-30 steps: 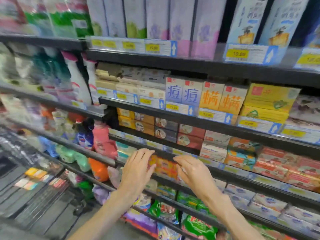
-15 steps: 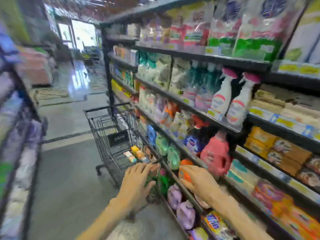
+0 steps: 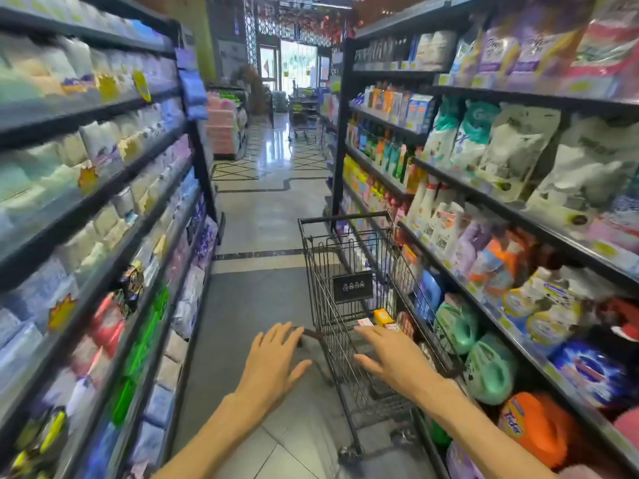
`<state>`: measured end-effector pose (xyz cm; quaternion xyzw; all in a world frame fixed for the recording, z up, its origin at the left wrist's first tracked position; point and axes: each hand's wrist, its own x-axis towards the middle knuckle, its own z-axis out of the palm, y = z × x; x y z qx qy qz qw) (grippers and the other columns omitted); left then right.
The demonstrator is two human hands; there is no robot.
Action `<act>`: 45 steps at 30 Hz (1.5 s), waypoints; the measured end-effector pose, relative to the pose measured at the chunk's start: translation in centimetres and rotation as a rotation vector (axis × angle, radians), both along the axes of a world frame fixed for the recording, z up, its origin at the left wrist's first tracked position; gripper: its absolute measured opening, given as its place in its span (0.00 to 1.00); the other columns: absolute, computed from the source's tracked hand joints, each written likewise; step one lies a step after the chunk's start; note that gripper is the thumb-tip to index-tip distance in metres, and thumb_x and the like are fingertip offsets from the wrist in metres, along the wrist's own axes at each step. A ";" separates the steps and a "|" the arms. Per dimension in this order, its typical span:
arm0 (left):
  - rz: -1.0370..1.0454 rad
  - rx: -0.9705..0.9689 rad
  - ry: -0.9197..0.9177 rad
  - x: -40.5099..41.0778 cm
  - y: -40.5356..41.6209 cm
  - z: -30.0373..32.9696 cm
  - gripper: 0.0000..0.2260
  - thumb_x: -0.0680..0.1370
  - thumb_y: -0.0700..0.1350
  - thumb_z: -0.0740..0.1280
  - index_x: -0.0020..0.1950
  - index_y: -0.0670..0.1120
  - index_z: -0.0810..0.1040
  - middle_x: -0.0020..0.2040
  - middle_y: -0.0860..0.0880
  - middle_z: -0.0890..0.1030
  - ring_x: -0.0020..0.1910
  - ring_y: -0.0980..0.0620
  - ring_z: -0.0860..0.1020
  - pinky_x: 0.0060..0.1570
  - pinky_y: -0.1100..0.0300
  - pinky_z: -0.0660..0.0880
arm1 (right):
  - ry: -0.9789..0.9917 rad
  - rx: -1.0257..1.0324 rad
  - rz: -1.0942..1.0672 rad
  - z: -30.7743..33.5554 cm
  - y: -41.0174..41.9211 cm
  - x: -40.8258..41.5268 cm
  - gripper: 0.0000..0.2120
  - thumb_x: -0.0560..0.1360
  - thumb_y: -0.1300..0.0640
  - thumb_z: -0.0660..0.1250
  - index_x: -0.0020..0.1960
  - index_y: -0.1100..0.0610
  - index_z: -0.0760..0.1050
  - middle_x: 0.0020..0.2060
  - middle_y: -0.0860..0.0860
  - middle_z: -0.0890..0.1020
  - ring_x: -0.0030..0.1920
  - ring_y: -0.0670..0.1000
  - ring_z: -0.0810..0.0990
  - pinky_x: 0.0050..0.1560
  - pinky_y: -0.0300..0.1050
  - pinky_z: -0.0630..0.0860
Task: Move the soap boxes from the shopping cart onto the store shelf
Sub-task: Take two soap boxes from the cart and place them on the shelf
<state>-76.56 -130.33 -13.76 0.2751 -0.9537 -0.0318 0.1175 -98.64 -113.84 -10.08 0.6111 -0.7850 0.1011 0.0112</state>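
Soap boxes [image 3: 378,319] flat in shopping cart [image 3: 349,271], long axis unclear; left hand [image 3: 276,361], right hand [image 3: 390,357] spread, empty

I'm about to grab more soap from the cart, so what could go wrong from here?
Both hands are empty: the right hand reaches over the shopping cart, the left hand is near its handle. The cart might roll if bumped. The soap boxes lie low in the basket, so a knuckle may catch the wire. Bottles crowd close beside it.
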 end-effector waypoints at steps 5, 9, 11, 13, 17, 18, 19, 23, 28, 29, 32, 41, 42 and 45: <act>0.084 0.035 -0.113 -2.1 -10.1 -1.4 0.30 0.77 0.66 0.54 0.68 0.49 0.78 0.65 0.46 0.81 0.62 0.43 0.81 0.58 0.45 0.79 | -0.042 -0.006 0.043 -1.0 -11.3 -3.9 0.30 0.79 0.38 0.61 0.78 0.47 0.61 0.71 0.45 0.72 0.69 0.46 0.72 0.69 0.43 0.71; 0.123 0.067 -0.140 -5.1 -18.2 -1.8 0.30 0.77 0.67 0.54 0.70 0.50 0.76 0.66 0.46 0.80 0.63 0.42 0.80 0.60 0.46 0.79 | -0.072 -0.002 0.049 -1.0 -20.0 -7.2 0.31 0.80 0.38 0.60 0.79 0.47 0.59 0.74 0.46 0.69 0.73 0.48 0.68 0.72 0.43 0.66; 0.138 0.086 -0.119 -6.6 -21.7 -1.9 0.32 0.78 0.68 0.52 0.73 0.50 0.73 0.70 0.46 0.77 0.68 0.42 0.77 0.65 0.46 0.76 | -0.056 0.017 0.057 -1.3 -24.0 -8.8 0.31 0.79 0.38 0.60 0.79 0.48 0.60 0.74 0.47 0.69 0.73 0.49 0.68 0.73 0.44 0.65; 0.157 0.110 -0.118 -8.5 -24.9 -1.7 0.34 0.78 0.69 0.48 0.75 0.50 0.71 0.73 0.46 0.74 0.71 0.42 0.74 0.68 0.45 0.73 | -0.035 0.056 0.061 -1.7 -28.1 -10.8 0.32 0.79 0.38 0.60 0.78 0.50 0.61 0.73 0.49 0.70 0.72 0.51 0.68 0.72 0.45 0.65; 0.109 0.152 -0.103 -13.2 -30.1 -0.5 0.39 0.74 0.70 0.42 0.79 0.51 0.64 0.79 0.47 0.65 0.77 0.43 0.65 0.76 0.48 0.62 | -0.011 0.086 0.038 -1.8 -33.8 -14.5 0.32 0.79 0.39 0.60 0.79 0.50 0.60 0.74 0.50 0.69 0.73 0.52 0.68 0.72 0.46 0.65; 0.085 0.159 -0.092 -14.7 -31.7 -0.5 0.40 0.74 0.70 0.42 0.80 0.51 0.63 0.79 0.47 0.64 0.78 0.44 0.63 0.76 0.48 0.61 | -0.017 0.086 0.021 -2.0 -34.8 -15.4 0.32 0.79 0.40 0.61 0.79 0.50 0.59 0.74 0.50 0.69 0.73 0.52 0.68 0.73 0.46 0.65; 0.061 0.159 -0.084 -16.3 -33.2 -0.5 0.40 0.74 0.70 0.41 0.80 0.52 0.62 0.79 0.47 0.64 0.78 0.44 0.63 0.77 0.48 0.61 | -0.020 0.084 0.001 -2.2 -35.7 -16.4 0.32 0.80 0.40 0.61 0.79 0.50 0.59 0.74 0.50 0.69 0.73 0.52 0.68 0.73 0.46 0.65; -0.102 0.160 -0.118 -24.1 -39.0 -1.0 0.42 0.74 0.74 0.38 0.80 0.52 0.61 0.80 0.48 0.63 0.78 0.45 0.63 0.77 0.48 0.62 | -0.009 0.071 -0.127 -3.4 -38.5 -21.3 0.31 0.80 0.39 0.60 0.79 0.51 0.60 0.73 0.50 0.70 0.73 0.52 0.68 0.72 0.47 0.65; -0.401 0.116 -0.150 -34.1 -43.7 -1.7 0.45 0.74 0.74 0.33 0.79 0.51 0.64 0.78 0.48 0.66 0.77 0.47 0.65 0.75 0.51 0.65 | -0.060 0.055 -0.381 -4.6 -39.6 -26.2 0.31 0.80 0.40 0.60 0.78 0.51 0.61 0.73 0.49 0.70 0.73 0.50 0.68 0.73 0.47 0.65; -0.461 0.114 -0.175 -36.0 -44.3 -1.7 0.42 0.75 0.73 0.36 0.79 0.51 0.63 0.78 0.48 0.66 0.77 0.47 0.65 0.75 0.51 0.64 | -0.070 0.057 -0.446 -4.9 -39.5 -26.8 0.31 0.80 0.39 0.60 0.78 0.51 0.61 0.73 0.49 0.70 0.73 0.50 0.68 0.73 0.47 0.65; -0.623 0.099 -0.228 -41.1 -45.1 -1.7 0.36 0.78 0.68 0.44 0.79 0.50 0.64 0.77 0.48 0.67 0.76 0.46 0.66 0.74 0.52 0.66 | -0.102 0.095 -0.610 -5.7 -38.6 -28.5 0.31 0.79 0.38 0.60 0.78 0.51 0.61 0.73 0.49 0.71 0.72 0.51 0.69 0.71 0.48 0.68; -1.028 0.134 -0.363 -54.1 -42.8 -7.3 0.31 0.80 0.64 0.52 0.73 0.45 0.73 0.68 0.46 0.76 0.65 0.43 0.77 0.61 0.51 0.77 | -0.236 0.142 -1.075 -10.0 -33.4 -30.5 0.29 0.77 0.40 0.63 0.75 0.50 0.66 0.66 0.50 0.76 0.64 0.55 0.76 0.57 0.51 0.75; -1.044 0.147 -0.394 -55.1 -42.2 -8.3 0.30 0.81 0.63 0.54 0.73 0.45 0.73 0.68 0.45 0.76 0.64 0.43 0.77 0.60 0.51 0.77 | -0.268 0.149 -1.120 -10.7 -32.9 -30.6 0.29 0.78 0.38 0.62 0.75 0.49 0.66 0.65 0.50 0.76 0.64 0.54 0.76 0.57 0.50 0.74; -1.022 0.185 -0.521 -57.6 -40.8 -11.6 0.28 0.82 0.61 0.58 0.77 0.46 0.66 0.71 0.46 0.72 0.66 0.43 0.74 0.62 0.51 0.74 | -0.389 0.175 -1.198 -13.5 -31.5 -31.2 0.28 0.79 0.38 0.60 0.75 0.49 0.65 0.66 0.49 0.75 0.65 0.54 0.75 0.60 0.49 0.72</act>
